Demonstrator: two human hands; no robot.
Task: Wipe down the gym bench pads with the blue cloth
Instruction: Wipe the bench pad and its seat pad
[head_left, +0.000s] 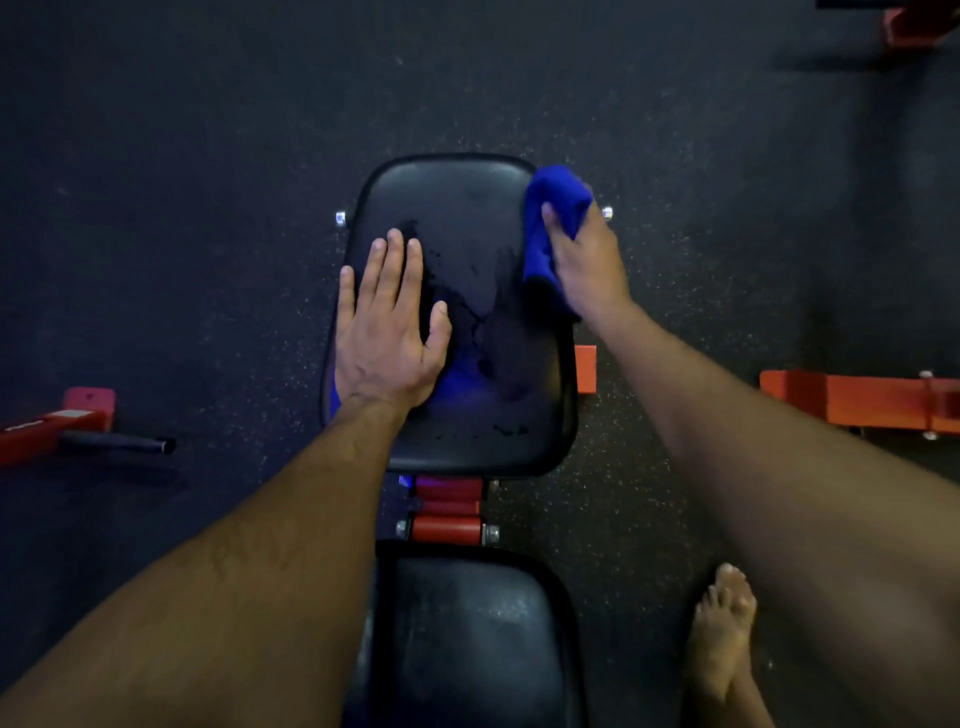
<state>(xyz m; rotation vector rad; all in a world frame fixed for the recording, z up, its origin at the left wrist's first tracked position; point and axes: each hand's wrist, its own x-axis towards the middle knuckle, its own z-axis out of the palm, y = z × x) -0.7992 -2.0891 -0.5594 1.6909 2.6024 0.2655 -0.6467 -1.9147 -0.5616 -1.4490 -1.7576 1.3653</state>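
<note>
A black padded bench seat (467, 208) lies below me, with wet streaks across its middle. My left hand (387, 332) rests flat on the pad's left side, fingers straight. My right hand (587, 265) grips the blue cloth (553, 208) against the pad's right edge near the far corner. A second black pad (467, 634) sits nearer to me, joined to the first by a red hinge (447, 519).
Dark speckled rubber floor (208, 208) surrounds the bench. An orange frame bar (857, 400) lies to the right, a red frame with a black handle (119, 441) to the left. A bare foot (722, 634) stands at the lower right.
</note>
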